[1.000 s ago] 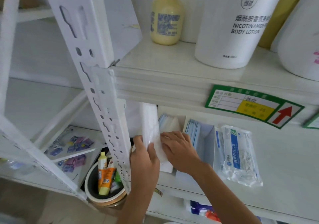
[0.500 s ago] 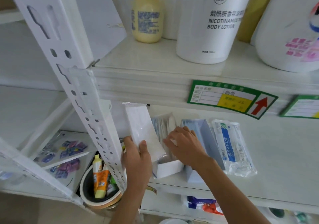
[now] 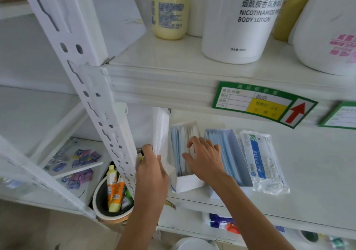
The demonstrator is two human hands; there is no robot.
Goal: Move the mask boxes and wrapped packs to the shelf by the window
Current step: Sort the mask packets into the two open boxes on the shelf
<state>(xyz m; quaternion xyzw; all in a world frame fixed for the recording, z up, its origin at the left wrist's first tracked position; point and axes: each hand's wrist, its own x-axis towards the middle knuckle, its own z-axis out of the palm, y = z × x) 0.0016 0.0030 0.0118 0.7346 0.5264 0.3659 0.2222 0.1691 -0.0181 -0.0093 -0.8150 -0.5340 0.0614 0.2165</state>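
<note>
Centre frame: L hand [image 3: 152,165] is gripping a flat white wrapped pack [image 3: 160,134] upright; R hand [image 3: 206,156], fingers spread loose, is resting on soft blue masks in open card mask box [image 3: 185,182], mid shelf [image 3: 317,172].

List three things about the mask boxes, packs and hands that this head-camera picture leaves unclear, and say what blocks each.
1. Left hand grips a white pack; its top hides behind the upper shelf edge.
2. Open mask box: the right hand covers part of the masks.
3. Price label: print blurred, unreadable.
</note>
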